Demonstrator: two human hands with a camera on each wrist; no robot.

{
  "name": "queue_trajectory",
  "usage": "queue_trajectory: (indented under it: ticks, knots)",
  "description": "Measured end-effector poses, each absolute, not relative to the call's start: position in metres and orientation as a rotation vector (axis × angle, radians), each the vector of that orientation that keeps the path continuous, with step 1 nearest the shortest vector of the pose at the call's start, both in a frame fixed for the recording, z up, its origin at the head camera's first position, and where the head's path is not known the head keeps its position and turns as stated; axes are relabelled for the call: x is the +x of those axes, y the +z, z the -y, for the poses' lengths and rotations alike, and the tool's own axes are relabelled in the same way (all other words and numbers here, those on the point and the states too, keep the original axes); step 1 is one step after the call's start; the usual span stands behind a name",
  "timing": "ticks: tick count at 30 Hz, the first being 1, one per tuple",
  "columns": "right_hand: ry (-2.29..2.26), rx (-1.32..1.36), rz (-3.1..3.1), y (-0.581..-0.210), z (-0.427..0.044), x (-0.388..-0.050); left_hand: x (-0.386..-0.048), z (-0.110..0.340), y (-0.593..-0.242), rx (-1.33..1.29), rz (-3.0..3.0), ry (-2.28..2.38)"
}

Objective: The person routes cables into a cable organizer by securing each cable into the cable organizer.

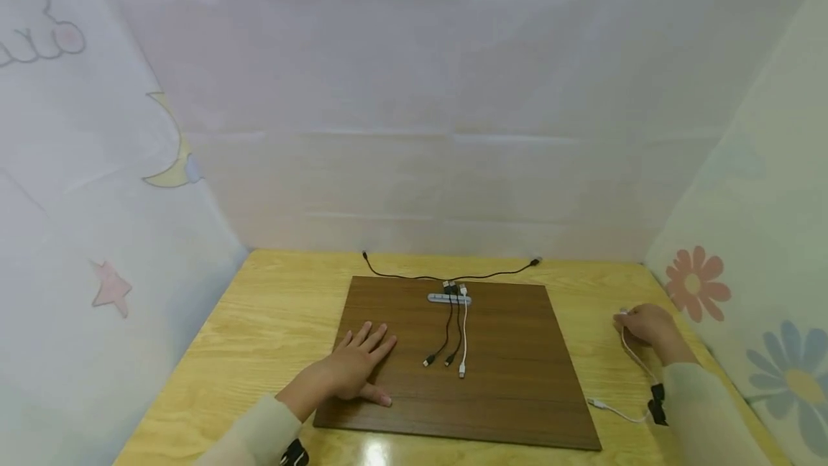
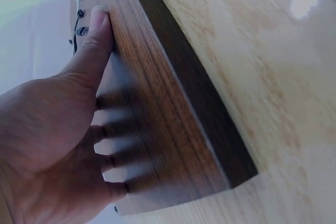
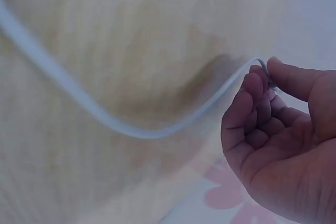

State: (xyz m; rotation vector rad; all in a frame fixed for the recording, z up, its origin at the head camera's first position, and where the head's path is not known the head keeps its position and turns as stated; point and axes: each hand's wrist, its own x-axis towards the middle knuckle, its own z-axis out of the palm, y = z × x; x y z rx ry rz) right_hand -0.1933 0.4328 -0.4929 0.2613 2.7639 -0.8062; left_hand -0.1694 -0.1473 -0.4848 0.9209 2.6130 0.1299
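Note:
My left hand (image 1: 354, 367) rests with spread fingers on the left part of a dark brown wooden board (image 1: 517, 394). In the left wrist view its thumb and fingertips touch the board near its thick edge. To the right of the board, my right hand (image 1: 649, 325) pinches one end of a white USB cable (image 3: 142, 132) between thumb and fingers. The rest of that cable curves down past a black tie (image 1: 657, 403) to a plug lying on the table. Its gripped end is mostly hidden by the fingers.
On the board, a light grey cable holder (image 1: 440, 298) carries two black cables (image 1: 449, 326) and a white cable (image 1: 465, 336), plugs toward me. Another black cable (image 1: 414, 277) stretches along the board's far edge. Printed cloth walls (image 1: 453, 128) enclose the yellow wood table (image 1: 272, 322).

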Motion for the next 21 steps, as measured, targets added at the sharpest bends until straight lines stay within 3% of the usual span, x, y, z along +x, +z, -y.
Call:
queue_trajectory:
  ticks: [10,21]
  knots:
    - [-1.024,0.206,-2.829,-0.444,-0.414,-0.198,-0.169,0.148,-0.487,0.897,-2.617,0.145]
    - [-1.100,0.222,-2.970,-0.399,-0.377,-0.174,-0.168,0.150,-0.490,0.930,-2.623,0.165]
